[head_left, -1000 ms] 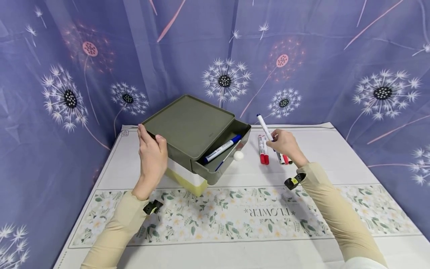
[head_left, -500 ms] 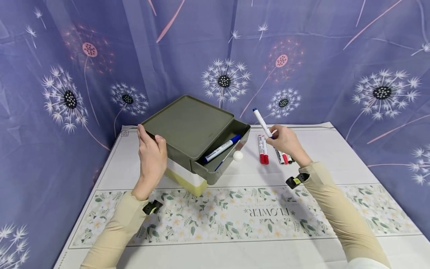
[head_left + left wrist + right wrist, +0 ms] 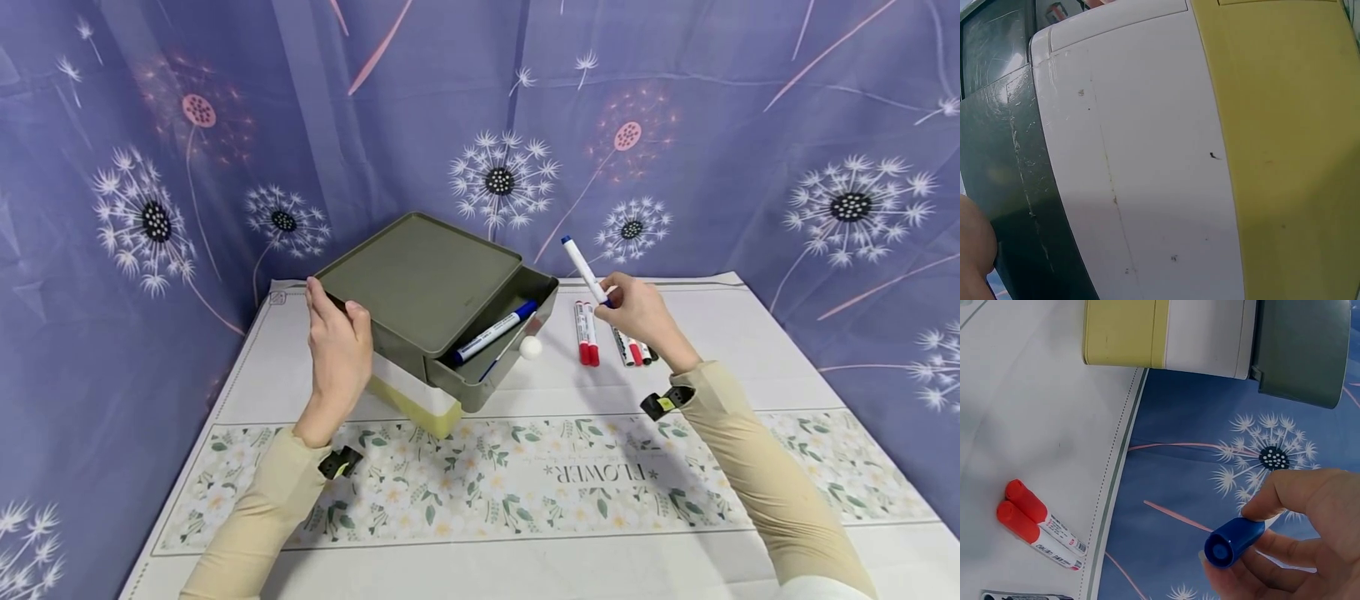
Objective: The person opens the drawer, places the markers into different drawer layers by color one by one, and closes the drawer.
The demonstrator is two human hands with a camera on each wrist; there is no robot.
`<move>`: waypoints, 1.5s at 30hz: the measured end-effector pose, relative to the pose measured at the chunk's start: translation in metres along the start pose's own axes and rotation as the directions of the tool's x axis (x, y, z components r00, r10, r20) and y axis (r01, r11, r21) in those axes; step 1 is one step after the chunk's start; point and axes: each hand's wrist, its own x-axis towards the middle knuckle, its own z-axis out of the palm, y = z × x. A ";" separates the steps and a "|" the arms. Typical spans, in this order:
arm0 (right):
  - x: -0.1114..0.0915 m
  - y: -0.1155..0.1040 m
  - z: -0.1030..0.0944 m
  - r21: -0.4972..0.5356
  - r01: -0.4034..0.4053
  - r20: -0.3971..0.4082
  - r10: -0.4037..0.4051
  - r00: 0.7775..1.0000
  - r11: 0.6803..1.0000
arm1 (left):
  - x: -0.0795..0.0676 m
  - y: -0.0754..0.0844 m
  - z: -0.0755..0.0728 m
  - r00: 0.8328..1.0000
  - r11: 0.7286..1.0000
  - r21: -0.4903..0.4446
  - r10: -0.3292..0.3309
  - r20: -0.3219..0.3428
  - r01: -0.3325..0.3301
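My left hand [image 3: 337,360] rests against the left side of a stacked drawer box [image 3: 423,279], its fingers straight. The box is green on top, with white and yellow tiers below. Its top drawer [image 3: 546,293] is pulled out and carries a blue-capped marker [image 3: 495,332] and a thin white stick with a blue end [image 3: 507,350]. A white round knob [image 3: 530,347] sits on the drawer front. To the right, above the table, my right hand [image 3: 637,312] pinches a white marker [image 3: 585,268] with blue ends. In the right wrist view its blue cap [image 3: 1230,544] shows between thumb and fingers.
Two red-capped markers [image 3: 587,333] lie side by side on the white table cover [image 3: 525,571], right of the drawer. More markers [image 3: 628,348], red and black ones among them, lie partly behind the right hand. A purple dandelion curtain [image 3: 405,125] hangs behind.
My right hand has lifted slightly with the marker, whose upper end has shifted up and left. The left hand and the box stay in place.
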 end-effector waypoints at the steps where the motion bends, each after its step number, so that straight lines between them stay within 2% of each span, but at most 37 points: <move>1: 0.000 0.000 0.000 0.002 0.008 -0.013 -0.008 1.000 1.000 | 0.000 0.000 0.000 1.000 1.000 0.000 0.003 -0.001 -0.003; 13: 0.002 -0.011 -0.001 0.069 0.076 -0.113 -0.068 0.991 0.995 | 0.004 -0.005 0.005 1.000 1.000 -0.013 0.010 -0.012 -0.011; 20: 0.003 -0.017 -0.001 0.117 0.182 -0.157 -0.163 0.974 0.976 | 0.004 -0.004 0.005 1.000 1.000 -0.014 0.013 -0.025 -0.013; 23: 0.003 -0.018 -0.001 0.120 0.238 -0.186 -0.214 0.959 0.964 | 0.003 -0.003 0.005 1.000 1.000 -0.009 0.006 -0.030 -0.006; 29: 0.003 -0.018 0.000 0.095 0.342 -0.263 -0.308 0.914 0.935 | 0.002 -0.001 0.003 1.000 1.000 0.001 0.003 -0.026 -0.003; 37: 0.002 -0.022 -0.002 0.027 0.426 -0.315 -0.397 0.862 0.904 | 0.002 -0.001 0.002 1.000 1.000 0.002 0.001 -0.017 -0.001; 45: 0.000 -0.023 -0.002 -0.011 0.473 -0.318 -0.451 0.834 0.881 | 0.000 -0.001 0.001 1.000 1.000 0.001 -0.004 -0.014 0.004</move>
